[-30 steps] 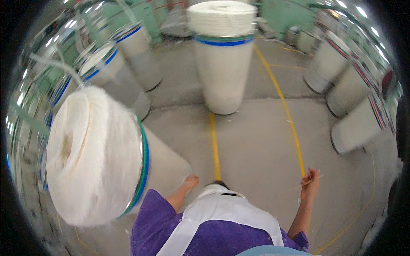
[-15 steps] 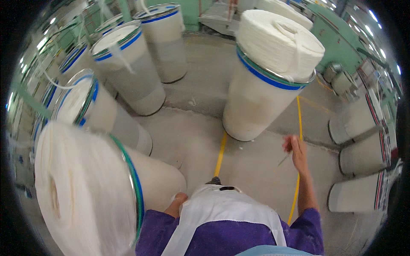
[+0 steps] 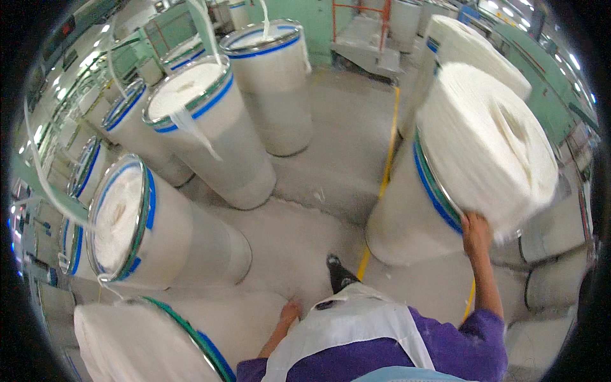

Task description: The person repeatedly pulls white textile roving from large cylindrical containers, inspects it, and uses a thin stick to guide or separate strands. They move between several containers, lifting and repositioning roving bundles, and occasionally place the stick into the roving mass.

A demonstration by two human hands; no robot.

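Observation:
A tall white sliver can (image 3: pixel 407 223) with a blue and green band stands at the right. A thick coil of white sliver (image 3: pixel 484 137) bulges above its rim. My right hand (image 3: pixel 477 234) is closed on the near side of that rim, just under the coil, with its fingertips partly hidden. Low beside my apron hangs my left hand (image 3: pixel 291 311), close to the wall of the near left sliver can (image 3: pixel 248 325). Its fingers are too small and blurred to read. White sliver (image 3: pixel 121 337) also rises above that can's rim.
Several sliver cans (image 3: pixel 235 134) stand at the left, some with sliver strands (image 3: pixel 48 172) running up from them. Another piled coil (image 3: pixel 477 48) is behind the right can. Yellow floor lines (image 3: pixel 389 159) pass beside it. A cart with red rails (image 3: pixel 363 44) stands far back.
My right hand has moved forward and right onto the can's rim; the thin strand seen by it earlier no longer shows. The view has shifted, and a dark shoe has come forward.

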